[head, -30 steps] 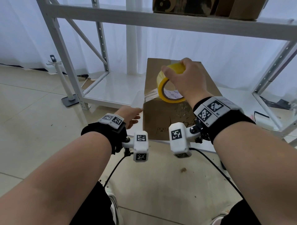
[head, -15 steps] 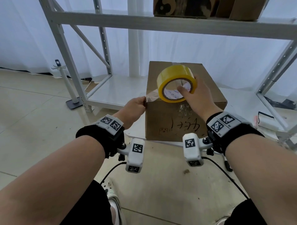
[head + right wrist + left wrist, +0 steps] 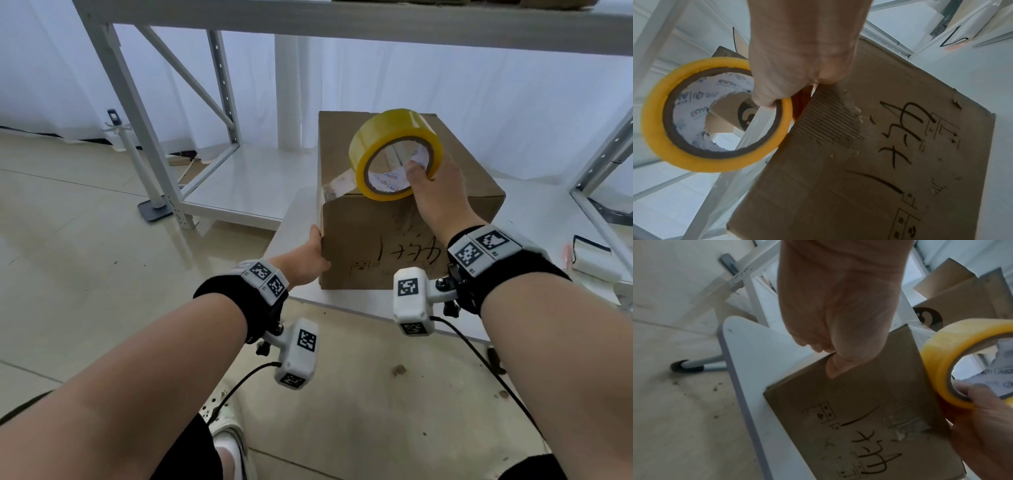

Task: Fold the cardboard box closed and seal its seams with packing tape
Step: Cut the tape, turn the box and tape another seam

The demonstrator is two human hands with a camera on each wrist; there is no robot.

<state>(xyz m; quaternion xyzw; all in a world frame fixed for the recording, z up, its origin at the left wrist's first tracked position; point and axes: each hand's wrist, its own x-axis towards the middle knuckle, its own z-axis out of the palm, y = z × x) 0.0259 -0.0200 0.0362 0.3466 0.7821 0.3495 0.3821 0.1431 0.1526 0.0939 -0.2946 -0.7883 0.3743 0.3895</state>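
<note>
Head view: the right hand [image 3: 442, 202] clamps the glossy yellow roll [image 3: 394, 137], thumb hooked inside its ring core, above the brown corrugated box [image 3: 376, 240]. A clear strip [image 3: 337, 183] (crinkled) wraps the upper corner. Below it, the left hand [image 3: 305, 262] clasps the box's vertical edge.

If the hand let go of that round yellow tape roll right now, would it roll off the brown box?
Probably it would try: the round yellow tape roll stands on its rim at the brown cardboard box's front edge, steadied only by the right hand. The clear strip stuck to the box corner would likely tether it.
</note>
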